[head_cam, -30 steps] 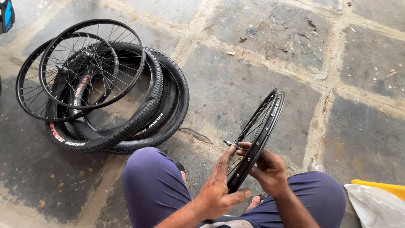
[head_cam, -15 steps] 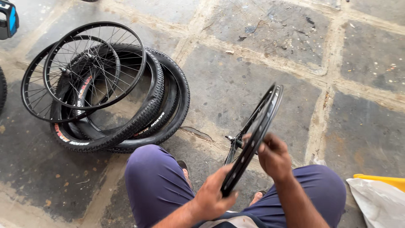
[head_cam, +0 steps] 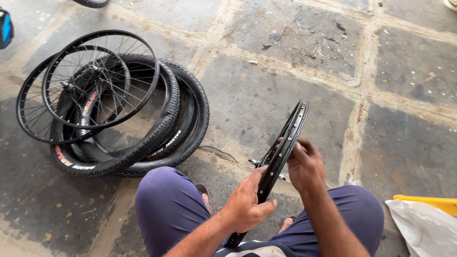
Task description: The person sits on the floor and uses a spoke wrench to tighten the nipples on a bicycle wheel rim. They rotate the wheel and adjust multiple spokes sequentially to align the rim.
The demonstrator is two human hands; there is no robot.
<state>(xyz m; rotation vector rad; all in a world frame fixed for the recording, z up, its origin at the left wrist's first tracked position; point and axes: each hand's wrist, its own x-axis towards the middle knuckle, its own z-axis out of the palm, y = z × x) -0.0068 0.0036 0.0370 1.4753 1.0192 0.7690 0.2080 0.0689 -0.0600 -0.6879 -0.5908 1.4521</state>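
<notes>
I hold a black spoked bicycle wheel (head_cam: pixel 291 131) upright on edge between my knees, rim toward me. My left hand (head_cam: pixel 247 202) grips the lower part of the rim, thumb along its edge. My right hand (head_cam: pixel 304 164) rests on the rim higher up, fingers curled over it near the hub axle (head_cam: pixel 254 163). My legs in purple trousers (head_cam: pixel 166 204) frame the wheel on both sides.
To the left on the stone-slab floor lie two black knobby tyres (head_cam: pixel 176 128) with two spoked wheels (head_cam: pixel 95 81) stacked on them. A white bag (head_cam: pixel 423 228) and a yellow edge (head_cam: pixel 428 202) sit at the lower right. A blue-black object (head_cam: pixel 5 28) shows at the far left.
My right hand has moved up along the rim and closed over it. My left hand has slid down the rim toward me. The wheel stays upright.
</notes>
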